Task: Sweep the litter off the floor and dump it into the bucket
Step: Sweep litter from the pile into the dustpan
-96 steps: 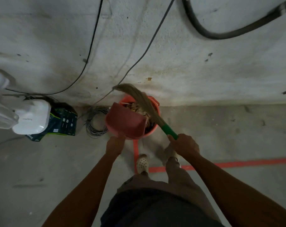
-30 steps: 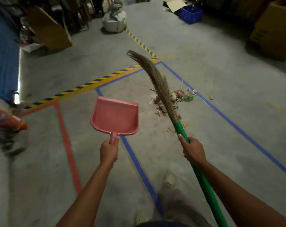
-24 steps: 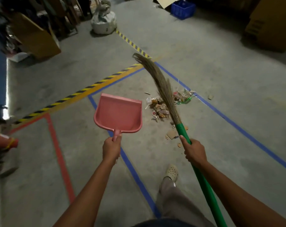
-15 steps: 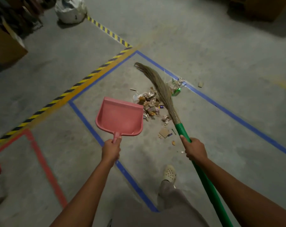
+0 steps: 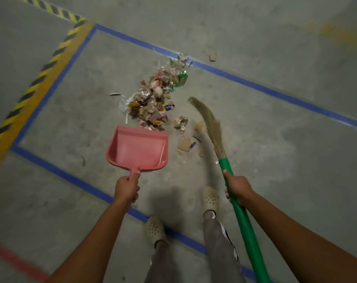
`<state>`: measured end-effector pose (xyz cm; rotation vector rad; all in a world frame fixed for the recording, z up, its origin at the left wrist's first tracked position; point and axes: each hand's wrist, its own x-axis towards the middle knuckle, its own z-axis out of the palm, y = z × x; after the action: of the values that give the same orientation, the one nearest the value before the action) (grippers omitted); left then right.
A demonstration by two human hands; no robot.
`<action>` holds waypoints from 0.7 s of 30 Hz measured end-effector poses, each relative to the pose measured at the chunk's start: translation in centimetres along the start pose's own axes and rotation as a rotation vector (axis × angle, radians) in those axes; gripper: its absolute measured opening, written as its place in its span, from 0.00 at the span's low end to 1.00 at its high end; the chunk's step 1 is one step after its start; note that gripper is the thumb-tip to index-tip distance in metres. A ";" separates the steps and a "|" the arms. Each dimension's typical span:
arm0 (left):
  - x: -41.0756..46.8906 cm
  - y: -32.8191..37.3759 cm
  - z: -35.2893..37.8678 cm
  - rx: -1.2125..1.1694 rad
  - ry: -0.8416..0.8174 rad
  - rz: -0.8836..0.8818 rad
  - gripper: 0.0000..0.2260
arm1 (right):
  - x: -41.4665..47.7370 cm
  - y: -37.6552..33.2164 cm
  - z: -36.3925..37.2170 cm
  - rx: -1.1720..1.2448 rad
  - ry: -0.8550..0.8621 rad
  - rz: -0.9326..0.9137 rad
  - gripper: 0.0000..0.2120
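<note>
- You are at the gathering step: the litter [image 5: 153, 101] lies in a loose heap on the floor [image 5: 275, 160], inside a rectangle of blue tape [image 5: 255, 84], and none of it is in the dustpan [image 5: 137, 149] yet.
- Your left hand [image 5: 127, 189] grips the dustpan's short handle, fingers [image 5: 132, 196] curled tight around it. The pan's open lip faces the near edge of the heap; whether it rests on the floor cannot be told.
- Your right hand [image 5: 238, 187] is wrapped round the green shaft of the broom [image 5: 211, 125], just below the bristles. The bristles hang to the right of the heap, beside a few cardboard scraps [image 5: 183, 144].
- The next move likely calls for seating the pan's lip flat on the concrete, then drawing the broom from the far side of the heap toward you, so the litter rides in rather than scattering.
- Watch the light wrappers: they may skip past the pan's sides. One stray piece [image 5: 212, 57] sits beyond the blue line and would need its own pass.
- The bucket is not in view, so expect a carry once the pan is loaded.
- The floor is bare grey concrete, scuffed and dimly lit. A yellow-and-black hazard stripe [image 5: 30, 92] runs along the left, and a red line [image 5: 14, 260] crosses the lower left corner. Your pale shoes [image 5: 210, 198] stand on either side of the near blue tape.
</note>
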<state>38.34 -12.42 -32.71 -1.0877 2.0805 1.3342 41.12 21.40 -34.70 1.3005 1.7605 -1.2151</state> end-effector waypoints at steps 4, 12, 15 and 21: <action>5.4 -4.2 1.2 0.045 -0.074 -0.003 0.20 | 4.0 4.9 3.7 0.160 0.077 0.121 0.24; 14.0 -10.9 3.9 0.123 -0.157 0.044 0.18 | 9.7 14.3 11.0 0.357 0.218 0.265 0.23; 16.5 -13.3 4.8 0.154 -0.178 0.071 0.17 | 11.4 16.1 15.1 0.396 0.194 0.344 0.22; 20.5 -17.0 4.3 0.192 -0.174 0.112 0.19 | 13.2 16.0 25.5 0.225 0.009 0.323 0.23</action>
<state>39.51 -20.22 -58.51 -0.7581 2.1140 1.2034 51.13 4.11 -60.80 1.6478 1.3785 -1.2441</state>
